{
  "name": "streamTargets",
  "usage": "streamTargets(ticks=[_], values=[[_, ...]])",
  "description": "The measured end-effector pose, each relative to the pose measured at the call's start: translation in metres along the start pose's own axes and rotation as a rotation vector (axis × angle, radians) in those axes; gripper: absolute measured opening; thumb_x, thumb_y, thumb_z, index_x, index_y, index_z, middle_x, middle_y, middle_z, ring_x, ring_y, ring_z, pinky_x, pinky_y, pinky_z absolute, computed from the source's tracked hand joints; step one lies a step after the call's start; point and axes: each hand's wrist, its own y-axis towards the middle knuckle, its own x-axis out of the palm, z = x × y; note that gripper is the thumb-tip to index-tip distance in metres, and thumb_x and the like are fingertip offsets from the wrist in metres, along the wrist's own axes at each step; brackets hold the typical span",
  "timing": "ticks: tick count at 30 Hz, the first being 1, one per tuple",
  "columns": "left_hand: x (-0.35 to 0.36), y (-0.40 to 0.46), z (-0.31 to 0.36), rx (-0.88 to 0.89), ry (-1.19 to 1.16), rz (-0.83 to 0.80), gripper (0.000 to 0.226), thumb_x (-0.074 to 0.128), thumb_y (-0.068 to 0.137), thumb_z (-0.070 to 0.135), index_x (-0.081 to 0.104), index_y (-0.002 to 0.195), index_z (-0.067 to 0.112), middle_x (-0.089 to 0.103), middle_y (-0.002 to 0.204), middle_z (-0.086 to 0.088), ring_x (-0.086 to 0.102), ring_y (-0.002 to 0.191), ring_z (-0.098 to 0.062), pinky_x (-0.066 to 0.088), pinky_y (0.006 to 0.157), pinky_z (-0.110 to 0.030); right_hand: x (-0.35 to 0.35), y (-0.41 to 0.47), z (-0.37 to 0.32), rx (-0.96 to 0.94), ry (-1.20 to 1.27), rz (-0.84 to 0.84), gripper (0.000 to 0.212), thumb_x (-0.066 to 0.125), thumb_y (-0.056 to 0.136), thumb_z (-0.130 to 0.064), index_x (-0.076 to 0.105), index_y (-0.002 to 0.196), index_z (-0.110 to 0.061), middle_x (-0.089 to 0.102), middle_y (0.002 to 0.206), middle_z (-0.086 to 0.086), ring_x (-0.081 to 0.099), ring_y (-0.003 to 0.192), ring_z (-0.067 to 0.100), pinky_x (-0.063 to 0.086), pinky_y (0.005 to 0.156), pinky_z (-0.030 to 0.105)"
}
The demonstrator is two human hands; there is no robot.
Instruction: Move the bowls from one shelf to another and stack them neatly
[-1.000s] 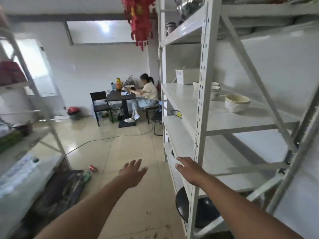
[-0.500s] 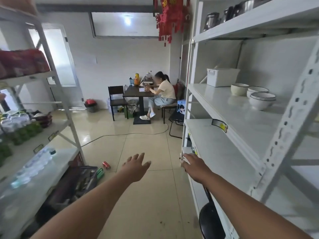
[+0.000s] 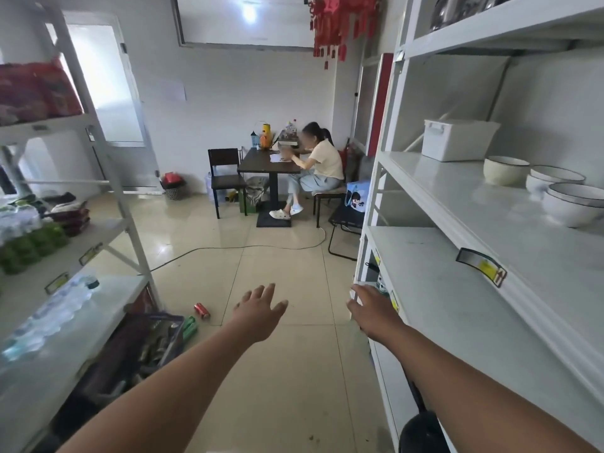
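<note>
Three bowls stand on the middle shelf (image 3: 457, 204) of the white rack at my right: a cream bowl (image 3: 505, 170), a white dark-rimmed bowl (image 3: 552, 182) behind it, and a larger white dark-rimmed bowl (image 3: 573, 204) at the frame's edge. My left hand (image 3: 260, 308) is stretched out over the floor, empty, fingers spread. My right hand (image 3: 371, 308) is held out low by the front edge of the lower shelf (image 3: 441, 289), empty, fingers apart. Both hands are well below and to the left of the bowls.
A white lidded box (image 3: 457, 138) sits at the back of the bowl shelf. A second rack (image 3: 81, 243) with bottles and packets lines the left. A person (image 3: 318, 165) sits at a dark table (image 3: 269, 165) ahead. A red can (image 3: 202, 310) and a cable (image 3: 228, 250) lie on the floor.
My view has swung left and moved along the aisle, so the rack post no longer hides the bowls. Both hands stay outstretched and empty, the right one nearer the lower shelf's front corner.
</note>
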Motion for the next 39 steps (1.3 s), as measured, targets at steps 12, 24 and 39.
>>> streamTargets(ticks=[12, 24, 39], values=[[-0.041, 0.160, 0.010, -0.099, 0.023, 0.059, 0.068, 0.024, 0.096, 0.059, 0.008, 0.153, 0.026, 0.011, 0.161, -0.001, 0.008, 0.148, -0.027, 0.016, 0.117, -0.046, -0.014, 0.180, -0.006, -0.039, -0.021, -0.060, 0.055, 0.033, 0.098, -0.044, 0.030, 0.151, -0.027, 0.021, 0.160, -0.003, 0.020, 0.146, 0.020, 0.025, 0.116, 0.042], [-0.072, 0.285, -0.015, -0.131, -0.002, 0.053, 0.065, 0.024, 0.096, 0.057, 0.011, 0.153, 0.027, 0.007, 0.162, 0.000, 0.008, 0.148, -0.025, 0.013, 0.118, -0.051, -0.010, 0.306, -0.025, -0.054, -0.043, -0.062, 0.054, 0.034, 0.099, -0.039, 0.030, 0.150, -0.026, 0.023, 0.159, -0.004, 0.026, 0.143, 0.020, 0.028, 0.110, 0.038], [-0.133, 0.497, -0.070, -0.027, -0.002, -0.010, 0.066, 0.023, 0.097, 0.057, 0.008, 0.153, 0.027, 0.008, 0.162, 0.000, 0.007, 0.148, -0.027, 0.015, 0.116, -0.050, -0.005, 0.492, -0.099, 0.007, -0.121, 0.028, 0.051, 0.037, 0.099, -0.037, 0.035, 0.148, -0.026, 0.030, 0.156, -0.001, 0.028, 0.142, 0.021, 0.029, 0.112, 0.038]])
